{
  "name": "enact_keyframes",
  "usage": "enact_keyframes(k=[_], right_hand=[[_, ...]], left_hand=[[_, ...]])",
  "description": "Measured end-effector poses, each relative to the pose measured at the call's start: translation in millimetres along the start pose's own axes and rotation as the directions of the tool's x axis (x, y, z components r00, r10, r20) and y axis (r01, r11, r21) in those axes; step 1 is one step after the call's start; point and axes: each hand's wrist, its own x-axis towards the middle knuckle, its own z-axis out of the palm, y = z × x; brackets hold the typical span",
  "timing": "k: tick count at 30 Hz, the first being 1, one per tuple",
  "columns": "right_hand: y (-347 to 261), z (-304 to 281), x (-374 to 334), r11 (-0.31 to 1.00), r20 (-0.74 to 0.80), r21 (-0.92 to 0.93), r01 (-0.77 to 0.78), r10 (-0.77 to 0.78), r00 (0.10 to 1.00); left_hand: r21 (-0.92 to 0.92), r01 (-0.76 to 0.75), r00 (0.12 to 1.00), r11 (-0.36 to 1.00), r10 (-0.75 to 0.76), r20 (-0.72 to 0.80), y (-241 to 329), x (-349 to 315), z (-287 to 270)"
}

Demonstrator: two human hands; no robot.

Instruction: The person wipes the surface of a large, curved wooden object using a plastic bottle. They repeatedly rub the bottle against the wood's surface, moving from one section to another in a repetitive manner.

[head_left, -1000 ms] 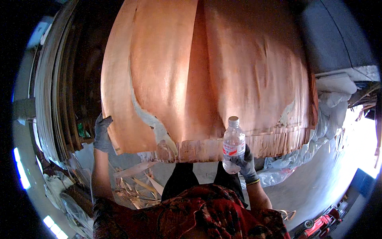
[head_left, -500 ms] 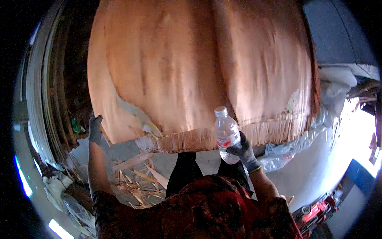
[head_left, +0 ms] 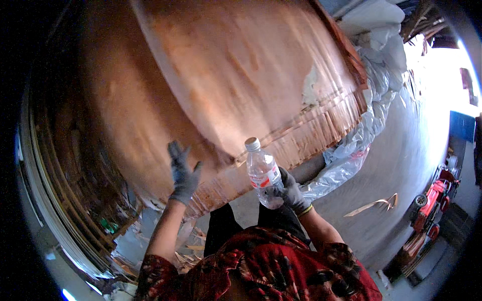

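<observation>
A stack of thin brown wood veneer sheets (head_left: 226,75) fills the space before me, its near edge ragged and split. My right hand (head_left: 291,193), in a dark grey glove, is wrapped round the lower part of a clear plastic bottle (head_left: 261,173). The bottle is upright, slightly tilted, with a white cap and a white-and-red label. What liquid is inside, if any, I cannot tell. My left hand (head_left: 183,173), gloved too, is over the near edge of the veneer with its fingers spread and nothing in it. Whether it touches the sheet is unclear.
Crumpled clear plastic sheeting (head_left: 346,165) lies along the right side of the stack. A curled wood strip (head_left: 374,204) rests on the grey floor. Farther right are a red wheeled machine (head_left: 427,203) and a blue panel (head_left: 462,126). Stacked boards (head_left: 65,215) stand at left.
My left hand has left the sheet's left edge and moved right, fingers spreading. The view has turned to the right. The bottle stays in my right hand.
</observation>
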Motion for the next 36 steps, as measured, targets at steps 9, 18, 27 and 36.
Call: enact_keyframes(k=[9,18,27,36], right_hand=[[-62,-141,-26,0.978,-0.344,0.067,0.195,-0.161,0.925],[-131,-316,136,0.869,-0.413,0.024,0.493,-0.441,0.797],[-141,-356,210,0.916,-0.427,-0.227,0.331,-0.399,0.811],[-161,-331,210,0.926,-0.382,-0.202,0.318,-0.374,0.845]], left_hand=[[0.214,-0.294,0.936,0.932,0.236,0.260,144,145,116],[0.031,-0.195,0.905,0.980,0.168,0.390,174,109,170],[-0.092,0.147,0.924,0.985,-0.104,0.369,155,16,131],[-0.178,0.140,0.949,0.974,-0.080,0.306,182,34,119]])
